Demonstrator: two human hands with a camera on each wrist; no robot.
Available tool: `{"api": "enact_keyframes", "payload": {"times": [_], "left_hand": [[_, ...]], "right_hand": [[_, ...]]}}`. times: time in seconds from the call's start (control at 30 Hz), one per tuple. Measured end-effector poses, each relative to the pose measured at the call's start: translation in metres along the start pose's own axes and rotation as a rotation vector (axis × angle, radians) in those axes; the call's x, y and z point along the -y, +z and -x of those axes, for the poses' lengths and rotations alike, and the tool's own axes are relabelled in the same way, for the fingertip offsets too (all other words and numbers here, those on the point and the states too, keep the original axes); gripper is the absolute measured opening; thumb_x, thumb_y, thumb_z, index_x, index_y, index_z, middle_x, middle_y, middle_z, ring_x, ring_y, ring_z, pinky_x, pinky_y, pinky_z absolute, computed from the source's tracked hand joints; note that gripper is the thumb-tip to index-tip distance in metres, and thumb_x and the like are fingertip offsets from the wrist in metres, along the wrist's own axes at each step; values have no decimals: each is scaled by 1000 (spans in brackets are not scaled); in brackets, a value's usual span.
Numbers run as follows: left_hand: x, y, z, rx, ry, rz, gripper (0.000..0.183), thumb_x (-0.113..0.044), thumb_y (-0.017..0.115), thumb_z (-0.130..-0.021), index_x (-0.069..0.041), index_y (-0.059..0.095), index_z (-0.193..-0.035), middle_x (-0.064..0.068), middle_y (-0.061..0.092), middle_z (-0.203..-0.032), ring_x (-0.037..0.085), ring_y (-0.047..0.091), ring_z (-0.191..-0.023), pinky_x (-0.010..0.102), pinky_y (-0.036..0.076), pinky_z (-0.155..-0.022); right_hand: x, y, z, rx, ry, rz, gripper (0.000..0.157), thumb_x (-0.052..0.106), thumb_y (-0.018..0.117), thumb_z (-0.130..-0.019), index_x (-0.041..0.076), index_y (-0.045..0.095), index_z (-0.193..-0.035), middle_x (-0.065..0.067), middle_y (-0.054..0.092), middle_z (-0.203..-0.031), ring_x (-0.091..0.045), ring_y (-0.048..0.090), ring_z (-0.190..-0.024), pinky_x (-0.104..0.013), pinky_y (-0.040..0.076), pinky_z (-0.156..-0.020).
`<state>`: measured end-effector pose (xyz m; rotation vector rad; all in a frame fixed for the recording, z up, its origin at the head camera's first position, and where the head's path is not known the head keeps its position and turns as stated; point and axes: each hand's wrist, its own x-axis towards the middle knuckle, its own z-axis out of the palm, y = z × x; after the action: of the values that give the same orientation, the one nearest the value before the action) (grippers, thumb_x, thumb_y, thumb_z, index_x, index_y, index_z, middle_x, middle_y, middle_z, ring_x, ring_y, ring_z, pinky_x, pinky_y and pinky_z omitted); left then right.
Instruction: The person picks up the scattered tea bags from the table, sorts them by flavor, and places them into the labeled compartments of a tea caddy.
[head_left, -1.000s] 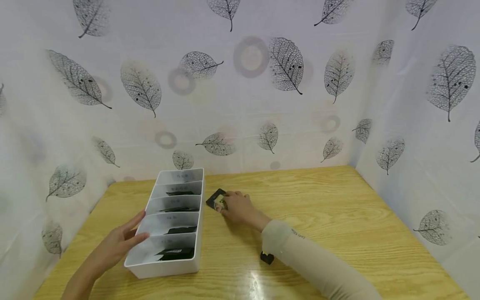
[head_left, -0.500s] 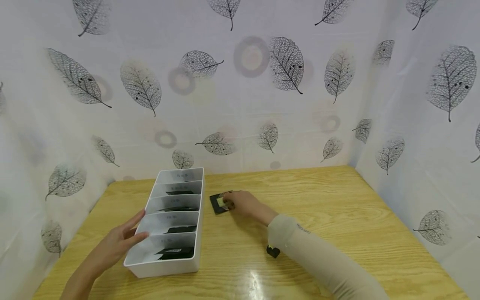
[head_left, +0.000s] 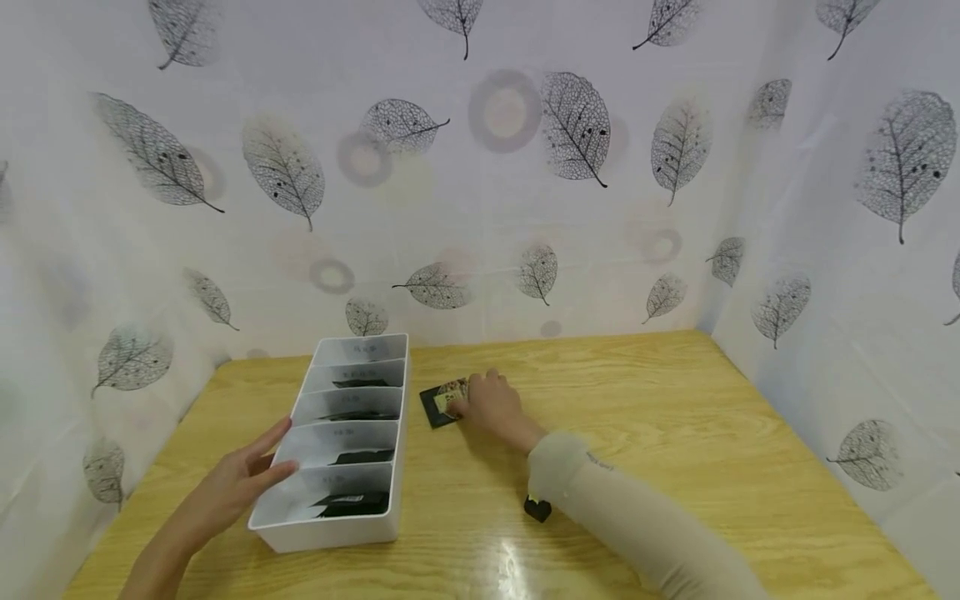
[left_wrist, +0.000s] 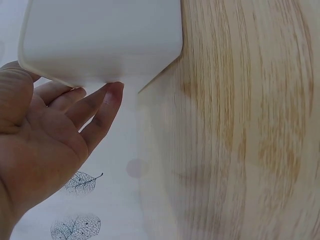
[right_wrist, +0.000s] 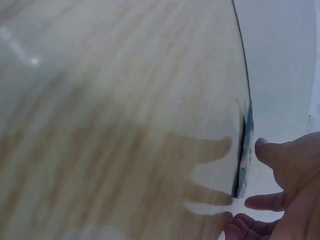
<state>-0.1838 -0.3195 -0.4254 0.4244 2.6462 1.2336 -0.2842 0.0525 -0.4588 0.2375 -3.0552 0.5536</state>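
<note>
A white box (head_left: 398,492) with several compartments stands on the left of the table. My left hand (head_left: 232,492) holds its left side, with the thumb over the rim and the fingertips against the outer wall, as the left wrist view shows (left_wrist: 50,125). To the right of the box lies a small flat dark packet (head_left: 431,408) with a yellowish patch and a printed picture. My right hand (head_left: 491,408) is spread at its right edge, the thumb overlapping it in the head view. In the right wrist view the fingers stand a little apart from the packet (right_wrist: 244,155).
Dark flat packets (head_left: 356,505) lie in several compartments, and handwriting marks the dividers. Another dark piece (head_left: 537,508) with a yellow bit lies under the right sleeve (head_left: 600,483), partly hidden. A leaf-print curtain (head_left: 480,208) hangs around the wooden table (head_left: 637,375).
The packet has turned and shifted slightly right, away from the box. My right fingers, bunched on it half a second ago, have spread and lifted. My left hand stays on the box.
</note>
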Motion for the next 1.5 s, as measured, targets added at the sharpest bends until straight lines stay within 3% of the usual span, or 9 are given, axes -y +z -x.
{"api": "enact_keyframes", "payload": {"times": [0.3, 0.47, 0.6, 0.77, 0.9, 0.97, 1.2, 1.3, 1.5], "left_hand": [[0, 0, 0, 6, -11, 2, 74, -28, 57, -109, 3, 18, -163, 28, 18, -166, 54, 36, -141, 9, 39, -89], [-1, 0, 0, -1, -4, 5, 73, -27, 58, -108, 3, 19, -162, 28, 19, -166, 53, 36, -141, 8, 38, -90], [-2, 1, 1, -7, -9, 2, 73, -27, 58, -108, 3, 20, -162, 28, 20, -165, 53, 40, -140, 9, 40, -89], [-3, 2, 2, -7, -21, 8, 73, -27, 58, -108, 3, 20, -162, 29, 20, -165, 53, 41, -139, 10, 41, -89], [-4, 2, 2, -3, -28, 10, 73, -28, 57, -109, 3, 19, -163, 29, 19, -165, 54, 40, -139, 10, 41, -89], [-3, 1, 2, 1, -28, 7, 73, -28, 57, -109, 3, 19, -163, 29, 19, -165, 54, 40, -140, 11, 41, -89], [-2, 1, 2, -1, -34, 3, 73, -28, 57, -109, 2, 19, -163, 29, 19, -165, 54, 40, -139, 12, 43, -88], [-2, 1, 2, 0, -34, 11, 73, -27, 57, -109, 2, 19, -163, 29, 19, -165, 54, 41, -139, 12, 43, -88], [-2, 1, 1, -1, -31, -4, 73, -28, 57, -109, 2, 19, -163, 28, 19, -165, 54, 41, -139, 12, 43, -89]], "right_hand": [[0, 0, -9, 38, -130, 103, 33, 32, 76, -96, 15, 77, -124, -11, 63, -107, -29, 59, -99, -46, 54, -80], [-1, -8, -16, 85, -94, 61, 26, 30, 84, -89, 7, 75, -97, -6, 61, -95, -24, 57, -90, -43, 53, -78], [-2, -12, -19, 125, -38, 49, 32, 33, 87, -86, 7, 68, -82, -7, 56, -88, -22, 53, -82, -42, 52, -76], [-3, -15, -21, 171, -83, -12, 34, 25, 86, -87, 2, 75, -110, -11, 68, -108, -27, 61, -99, -47, 53, -91], [-2, -17, -20, 209, -139, -44, 42, 13, 84, -87, 5, 73, -127, -13, 68, -126, -33, 60, -118, -51, 50, -100], [-2, -17, -20, 223, -154, -25, 41, 12, 82, -89, 8, 73, -129, -14, 66, -128, -34, 58, -121, -52, 49, -100], [-3, -15, -16, 227, -190, 51, 51, 41, 80, -91, 15, 70, -134, -15, 58, -133, -39, 49, -128, -61, 41, -104], [-2, -15, -16, 223, -183, 45, 53, 38, 83, -90, 16, 69, -136, -15, 57, -134, -39, 49, -129, -61, 40, -105], [3, -20, -19, 242, -141, 22, 42, 29, 90, -83, 7, 68, -111, -8, 64, -105, -27, 60, -98, -51, 49, -92]]}}
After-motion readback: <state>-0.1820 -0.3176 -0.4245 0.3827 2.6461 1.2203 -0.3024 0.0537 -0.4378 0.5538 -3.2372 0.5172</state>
